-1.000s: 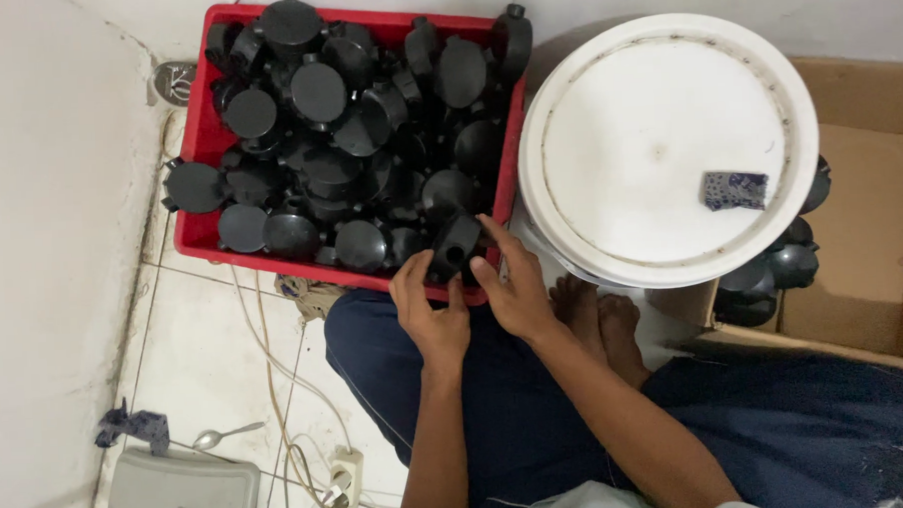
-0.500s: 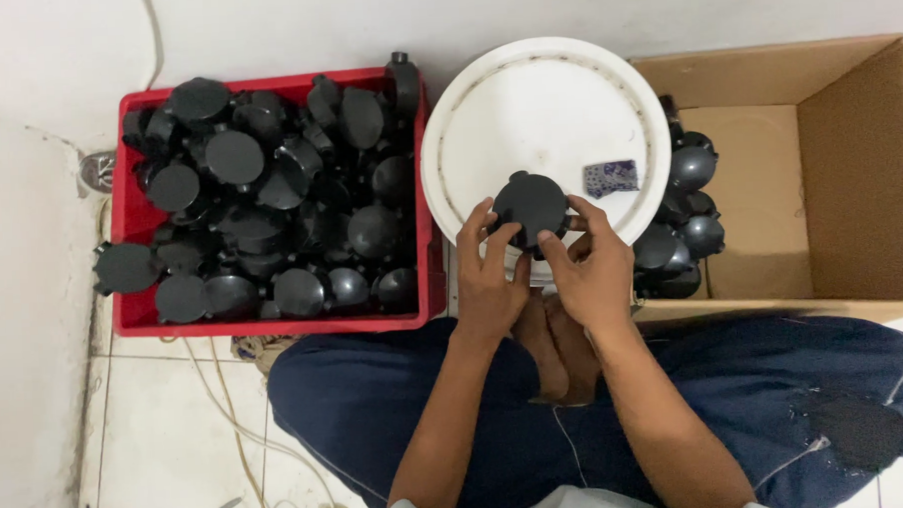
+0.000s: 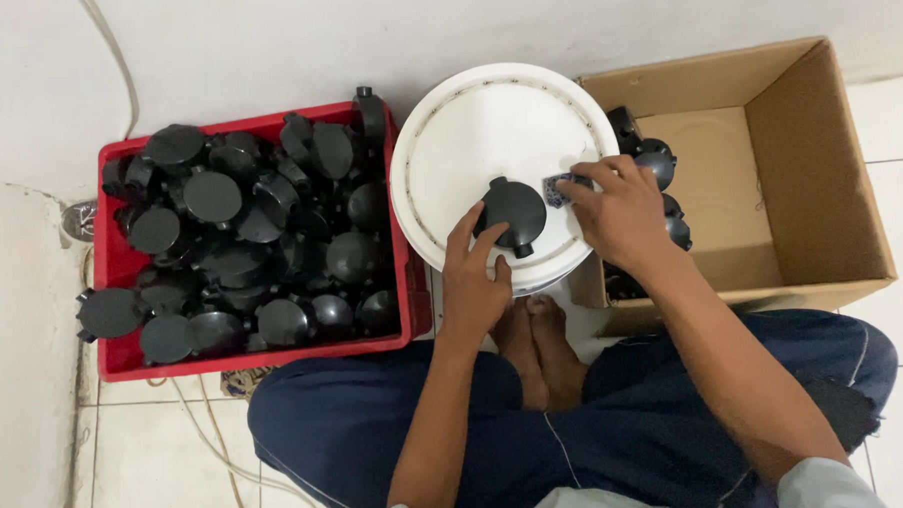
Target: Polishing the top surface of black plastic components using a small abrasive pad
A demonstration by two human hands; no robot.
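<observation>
A round black plastic part (image 3: 513, 211) with a short stub lies on the white bucket lid (image 3: 467, 133). My left hand (image 3: 475, 276) grips that part at its lower left edge. My right hand (image 3: 620, 210) rests on the lid's right side, its fingertips on a small dark rectangular pad (image 3: 559, 187). A red crate (image 3: 122, 266) to the left is heaped with several of the same black parts (image 3: 261, 231). I sit cross-legged on the floor behind the lid.
An open cardboard box (image 3: 769, 173) stands to the right, with a few black parts (image 3: 658, 162) at its left end. A white wall runs along the back. Cables (image 3: 213, 443) trail over the white floor tiles by the crate.
Both hands carried one black part from the red crate rightward onto the white lid. My right hand has let go of it and moved to the small pad.
</observation>
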